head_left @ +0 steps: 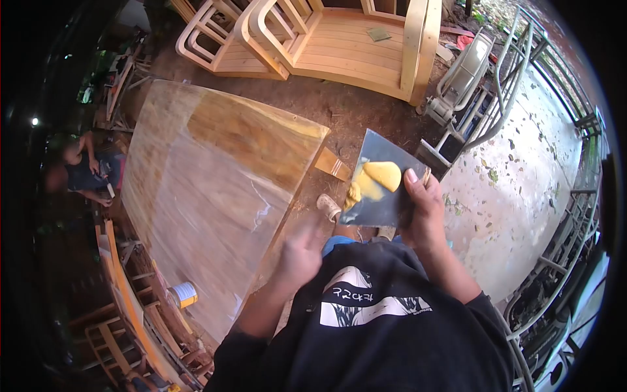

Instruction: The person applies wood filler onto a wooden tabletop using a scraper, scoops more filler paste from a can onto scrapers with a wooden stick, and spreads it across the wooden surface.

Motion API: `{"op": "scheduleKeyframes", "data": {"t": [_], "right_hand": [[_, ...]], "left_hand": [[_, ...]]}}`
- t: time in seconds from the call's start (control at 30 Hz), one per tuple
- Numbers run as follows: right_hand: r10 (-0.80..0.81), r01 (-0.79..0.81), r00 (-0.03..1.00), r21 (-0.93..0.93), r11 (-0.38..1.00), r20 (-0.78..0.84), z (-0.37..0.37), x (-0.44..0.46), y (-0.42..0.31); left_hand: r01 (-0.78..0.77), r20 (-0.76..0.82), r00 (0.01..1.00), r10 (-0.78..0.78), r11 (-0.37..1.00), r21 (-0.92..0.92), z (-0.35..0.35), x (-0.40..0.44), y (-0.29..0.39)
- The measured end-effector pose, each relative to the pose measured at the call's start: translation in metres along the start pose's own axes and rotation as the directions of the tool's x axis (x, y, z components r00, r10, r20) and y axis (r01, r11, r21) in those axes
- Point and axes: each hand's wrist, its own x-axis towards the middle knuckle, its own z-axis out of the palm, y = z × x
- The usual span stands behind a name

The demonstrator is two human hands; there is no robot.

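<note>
The plate (385, 212) is held in front of the torso, to the right of the panel (215, 189). Yellow paste (382, 175) is carried on its upper face as a smooth mound, a thin smear and a rough lump at the left edge. The plate's right edge is gripped by the right hand (424, 202): the thumb is pressed on the upper face, and the other fingers are mostly hidden beneath. A thin, pale-edged item by the thumb cannot be identified.

The left hand (299, 255) is blurred by the panel's near edge. Its finger spread cannot be made out, nor whether anything is held or the panel is touched. Whitish streaks are shown on the panel.

A plank (333, 163) is partly covered by the plate. A shod foot (328, 207) is seen below it. At far left, another person (95, 166) is blurred and partly lost in shadow. The benches (353, 49) are cut off at the top.

Japanese characters are printed on the shirt (418, 349); the smaller lettering beside them is illegible. A label is borne by the can (183, 294) at lower left, but its writing is too small to be read.
</note>
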Motion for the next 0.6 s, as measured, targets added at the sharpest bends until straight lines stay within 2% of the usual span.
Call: {"op": "scheduleKeyframes", "data": {"t": [0.03,0.13,0.23,0.27,0.37,0.4,0.43,0.5,0.53,0.6], "right_hand": [[0.005,-0.005,1.0,-0.012,1.0,-0.011,-0.004,0.0,0.0],[0.024,-0.024,0.999,0.001,1.0,-0.043,-0.004,0.002,0.006],[0.052,-0.049,0.998,0.052,0.997,-0.046,0.002,0.002,0.01],[0.06,-0.057,0.997,0.067,0.996,-0.04,0.003,0.002,0.01],[0.058,-0.057,0.998,0.046,0.997,-0.03,0.001,0.002,0.012],[0.099,-0.099,0.995,0.028,0.995,-0.003,-0.004,0.002,0.015],[0.103,-0.103,0.995,0.029,0.994,0.009,-0.001,0.001,0.017],[0.101,-0.102,0.994,0.033,0.994,0.034,0.005,-0.001,0.02],[0.108,-0.112,0.992,0.068,0.991,0.057,0.005,-0.001,0.024],[0.106,-0.11,0.993,0.072,0.991,0.058,0.004,-0.001,0.025]], "left_hand": [[0.127,-0.042,0.991,-0.131,0.988,-0.083,-0.014,0.003,0.009],[-0.185,-0.178,0.971,0.162,0.975,-0.123,-0.028,-0.002,0.032],[-0.301,0.005,0.954,0.301,0.954,-0.01,-0.013,-0.01,0.019],[-0.231,0.106,0.967,0.231,0.973,-0.014,-0.015,-0.01,0.009],[-0.092,-0.112,0.99,0.088,0.995,-0.027,-0.036,-0.015,0.009],[0.104,-0.097,0.988,-0.116,0.987,-0.122,-0.048,-0.019,0.02],[-0.036,-0.137,0.99,0.032,0.999,-0.028,-0.052,-0.019,0.026],[-0.308,-0.165,0.927,0.337,0.935,0.178,-0.053,-0.016,0.034],[-0.399,-0.165,0.897,0.411,0.911,0.099,-0.042,-0.018,0.029],[-0.371,-0.099,0.907,0.41,0.887,0.274,-0.034,-0.017,0.024]]}}
